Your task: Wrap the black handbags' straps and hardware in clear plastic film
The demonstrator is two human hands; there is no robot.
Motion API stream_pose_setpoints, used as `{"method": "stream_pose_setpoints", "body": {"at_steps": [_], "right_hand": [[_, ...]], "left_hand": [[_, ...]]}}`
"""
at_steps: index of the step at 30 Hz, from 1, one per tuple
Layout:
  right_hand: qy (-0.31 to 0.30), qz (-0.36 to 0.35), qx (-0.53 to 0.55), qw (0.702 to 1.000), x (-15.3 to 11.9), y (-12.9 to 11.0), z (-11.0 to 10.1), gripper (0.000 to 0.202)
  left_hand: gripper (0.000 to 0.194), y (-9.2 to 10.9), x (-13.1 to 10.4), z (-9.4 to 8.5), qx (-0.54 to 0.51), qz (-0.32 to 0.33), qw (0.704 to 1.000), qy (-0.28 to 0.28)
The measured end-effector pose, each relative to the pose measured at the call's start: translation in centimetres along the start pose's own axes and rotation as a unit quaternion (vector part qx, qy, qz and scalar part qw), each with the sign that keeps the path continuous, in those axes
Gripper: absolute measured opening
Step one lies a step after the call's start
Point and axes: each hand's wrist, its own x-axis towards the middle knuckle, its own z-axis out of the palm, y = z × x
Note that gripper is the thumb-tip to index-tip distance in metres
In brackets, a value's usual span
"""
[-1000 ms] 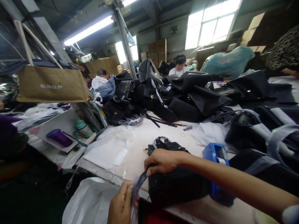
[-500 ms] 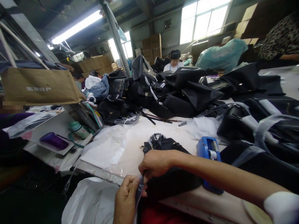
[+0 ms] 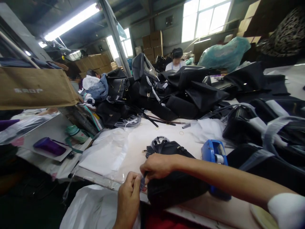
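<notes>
A black handbag (image 3: 176,190) lies at the table's front edge, its handles wrapped in clear plastic. Over its near left side, my right hand (image 3: 154,167) is closed, fingers pinching the end of a dark strap. Just left of it, my left hand (image 3: 130,194) pinches the same strap (image 3: 142,183), which has clear plastic film around it. The fingertips of both hands nearly meet. Most of the strap is hidden behind my fingers. Right of the bag stands a blue tape dispenser (image 3: 214,152) with a roll in it.
Black bags (image 3: 181,101) are heaped across the back of the table, and more plastic-wrapped bags (image 3: 274,159) lie at right. White sheets (image 3: 107,152) cover the left part. A white plastic sack (image 3: 88,206) hangs below the front edge. A co-worker (image 3: 176,60) sits behind the heap.
My left hand has moved slightly up, close to my right hand. Less of the plastic-wrapped strap shows below the fingers. The view has shifted a little to the right.
</notes>
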Motion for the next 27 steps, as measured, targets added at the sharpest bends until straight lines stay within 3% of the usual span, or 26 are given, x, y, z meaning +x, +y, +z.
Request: {"method": "stream_pose_setpoints", "body": {"at_steps": [6,12,18,22,27], "right_hand": [[0.016,0.054,-0.024,0.998,-0.5,3.4,-1.3,0.029],[0.056,0.016,-0.122,0.991,0.4,3.0,-0.5,0.016],[0.041,0.036,0.021,0.998,-1.7,5.9,-2.4,0.045],[0.048,0.044,0.046,0.997,-1.8,7.3,-2.6,0.022],[0.116,0.023,-0.045,0.992,-0.4,5.8,-1.3,0.016]], "left_hand": [[0.028,-0.1,2.4,-0.5,-0.003,-0.030,1.000,-0.010],[0.029,1.3,4.5,0.3,0.059,0.009,0.998,-0.018],[0.030,1.0,5.7,0.1,0.031,-0.019,0.999,-0.033],[0.029,0.8,6.2,-0.2,0.026,-0.019,0.999,-0.038],[0.028,1.1,7.2,0.0,-0.011,-0.049,0.997,-0.051]]}}
